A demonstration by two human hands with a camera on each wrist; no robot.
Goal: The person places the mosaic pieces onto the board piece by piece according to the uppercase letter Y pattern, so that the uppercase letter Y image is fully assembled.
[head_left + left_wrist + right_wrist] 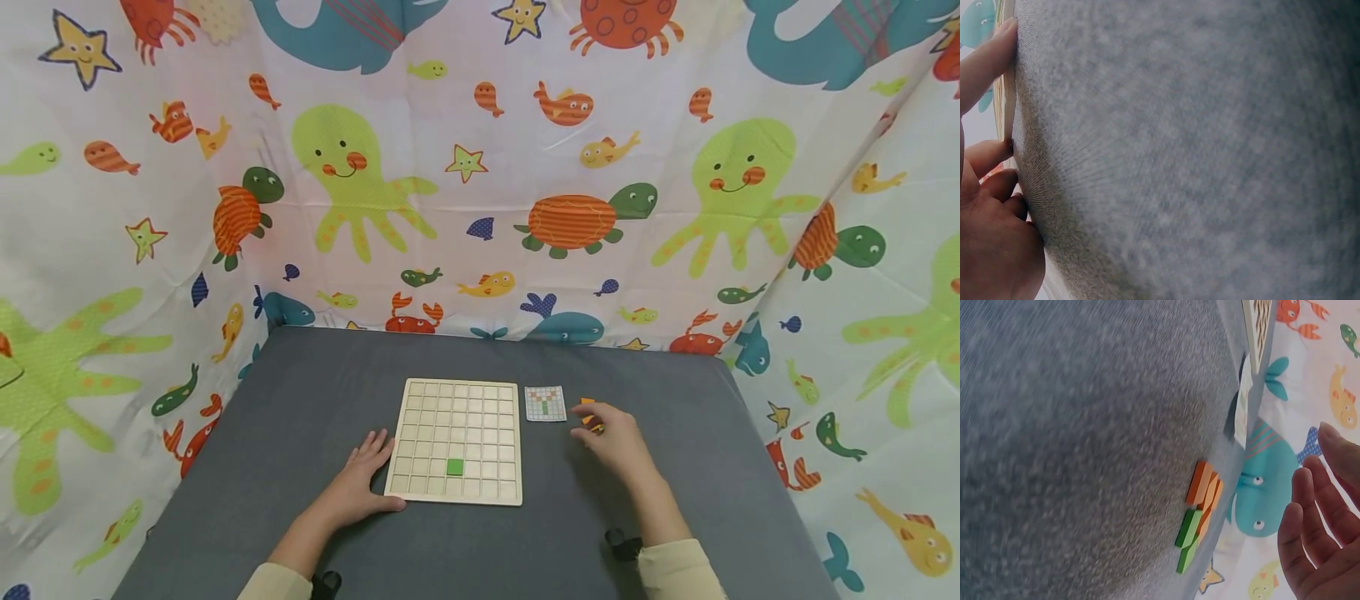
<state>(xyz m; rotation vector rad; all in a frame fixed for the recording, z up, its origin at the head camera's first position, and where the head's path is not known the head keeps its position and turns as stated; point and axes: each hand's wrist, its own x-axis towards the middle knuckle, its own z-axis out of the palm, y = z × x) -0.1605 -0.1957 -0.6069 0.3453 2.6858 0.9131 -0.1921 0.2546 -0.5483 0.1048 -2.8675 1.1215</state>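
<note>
A pale wooden grid board (457, 433) lies on the grey table, with one green square tile (454, 467) in a lower cell. At its lower left corner is my left hand (365, 481), fingers spread along the left side and thumb at the front edge. The left wrist view shows that thumb (988, 62) touching the board's side. My right hand (617, 437) hovers above a small group of tiles and holds nothing; in the right wrist view its fingers are apart and slightly bent. Below it sit several orange tiles (1199, 482) and green tiles (1189, 527), partly hidden in the head view.
A small card (545, 403) printed with a coloured grid pattern lies between the board and the tiles. Behind and beside the grey table (337, 367) hangs a white curtain (465, 217) with sea animals.
</note>
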